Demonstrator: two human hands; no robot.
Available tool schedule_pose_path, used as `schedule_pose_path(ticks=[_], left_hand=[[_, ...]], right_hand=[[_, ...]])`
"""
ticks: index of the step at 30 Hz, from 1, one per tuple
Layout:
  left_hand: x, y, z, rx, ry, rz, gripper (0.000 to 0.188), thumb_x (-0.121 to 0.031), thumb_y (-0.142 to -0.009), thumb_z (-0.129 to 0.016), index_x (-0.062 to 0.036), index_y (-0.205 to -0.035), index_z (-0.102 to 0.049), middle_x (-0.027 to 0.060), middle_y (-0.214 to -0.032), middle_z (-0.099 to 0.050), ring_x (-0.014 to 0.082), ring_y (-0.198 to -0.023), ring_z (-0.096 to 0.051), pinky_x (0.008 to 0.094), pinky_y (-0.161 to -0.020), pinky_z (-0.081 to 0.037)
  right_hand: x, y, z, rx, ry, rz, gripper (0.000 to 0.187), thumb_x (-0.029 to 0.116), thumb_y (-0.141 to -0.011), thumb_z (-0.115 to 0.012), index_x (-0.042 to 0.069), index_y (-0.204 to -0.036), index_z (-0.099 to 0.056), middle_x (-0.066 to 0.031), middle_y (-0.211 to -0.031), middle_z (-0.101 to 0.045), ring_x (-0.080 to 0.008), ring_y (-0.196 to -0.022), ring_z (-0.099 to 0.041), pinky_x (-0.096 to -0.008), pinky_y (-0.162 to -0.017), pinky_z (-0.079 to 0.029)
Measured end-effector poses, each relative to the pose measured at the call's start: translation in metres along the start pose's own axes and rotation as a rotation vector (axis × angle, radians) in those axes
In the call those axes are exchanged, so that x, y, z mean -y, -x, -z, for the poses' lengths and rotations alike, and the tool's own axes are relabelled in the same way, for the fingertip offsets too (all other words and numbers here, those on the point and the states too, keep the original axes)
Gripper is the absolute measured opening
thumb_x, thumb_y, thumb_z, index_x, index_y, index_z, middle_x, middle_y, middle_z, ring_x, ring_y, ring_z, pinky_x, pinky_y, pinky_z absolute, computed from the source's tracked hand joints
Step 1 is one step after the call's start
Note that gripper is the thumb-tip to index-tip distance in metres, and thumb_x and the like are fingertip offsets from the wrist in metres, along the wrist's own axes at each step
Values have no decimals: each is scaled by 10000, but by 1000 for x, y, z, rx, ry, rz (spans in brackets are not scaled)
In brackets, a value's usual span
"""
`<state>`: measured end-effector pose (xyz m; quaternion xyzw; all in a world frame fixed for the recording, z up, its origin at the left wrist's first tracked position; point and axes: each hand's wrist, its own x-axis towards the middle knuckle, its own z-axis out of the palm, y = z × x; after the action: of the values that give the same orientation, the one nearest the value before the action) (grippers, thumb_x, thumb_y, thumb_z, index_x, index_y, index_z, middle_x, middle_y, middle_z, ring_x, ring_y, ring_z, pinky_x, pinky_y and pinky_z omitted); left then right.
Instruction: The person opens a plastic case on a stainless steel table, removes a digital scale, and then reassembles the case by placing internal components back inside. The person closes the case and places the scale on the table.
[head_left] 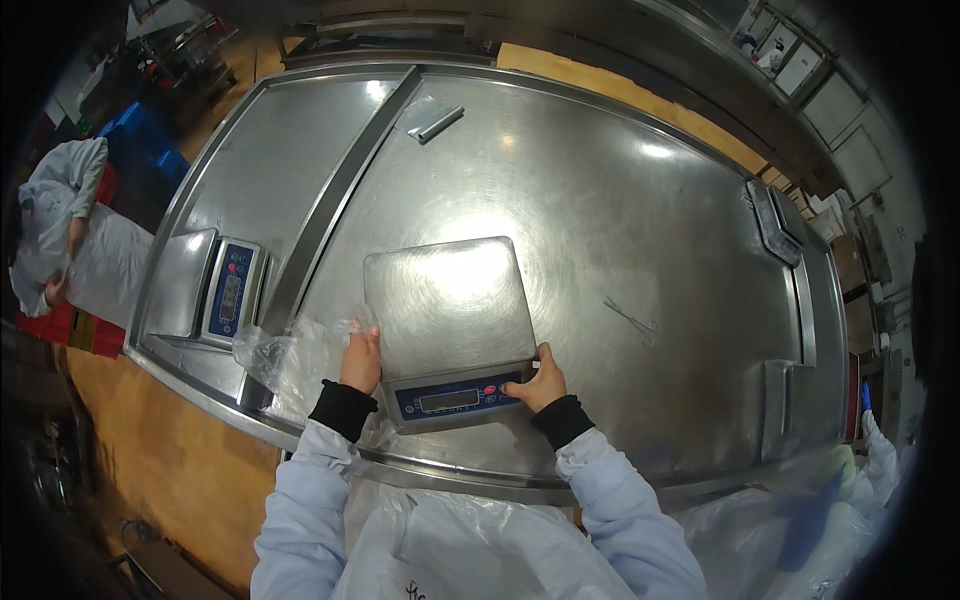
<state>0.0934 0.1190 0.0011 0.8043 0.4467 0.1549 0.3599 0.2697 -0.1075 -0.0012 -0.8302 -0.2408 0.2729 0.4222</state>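
Note:
A bench scale (445,300) with a square steel plate and a blue front panel sits slightly turned at the near side of the steel table; its display is dark. My left hand (361,362) grips its left edge, with fingers pointing away from me. At the right front corner, my right hand (541,384) holds the scale's side, its thumb on the panel by the buttons. A crumpled clear plastic bag (285,352) lies left of the scale, close to my left hand. What the left fingertips touch is partly hidden by the shiny plastic.
Scissors (632,319) lie right of the scale. A small roll of film (436,125) rests at the far left. Beyond a raised metal divider (345,190) stands another scale (232,295). Metal trays (774,225) sit at the right edge. People in white work at both sides.

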Motion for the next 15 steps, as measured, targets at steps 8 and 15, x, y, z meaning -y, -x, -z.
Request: schedule_pose_path(ticks=[8,15], left_hand=[[-8,-8,62,86,-262,-77,314,-278,-849,-475,14,-906,-574,189,-765,-604,359,-757,-572,390,-675,-432],[90,18,269,-536,-287,35,365,-329,-846,-448,-10,-957,-590,187,-820,-607,337,-810,-580,375,-703,-448]], right_hand=[[-23,-23,11,338,-293,4,839,206,-525,-798,22,-1180,-307,-200,-1134,-430,-311,-1070,-432,-382,-861,-394],[6,-23,69,-305,-117,174,457,55,-691,-623,36,-1107,-432,-115,-1043,-511,-212,-925,-511,-330,-780,-432]])
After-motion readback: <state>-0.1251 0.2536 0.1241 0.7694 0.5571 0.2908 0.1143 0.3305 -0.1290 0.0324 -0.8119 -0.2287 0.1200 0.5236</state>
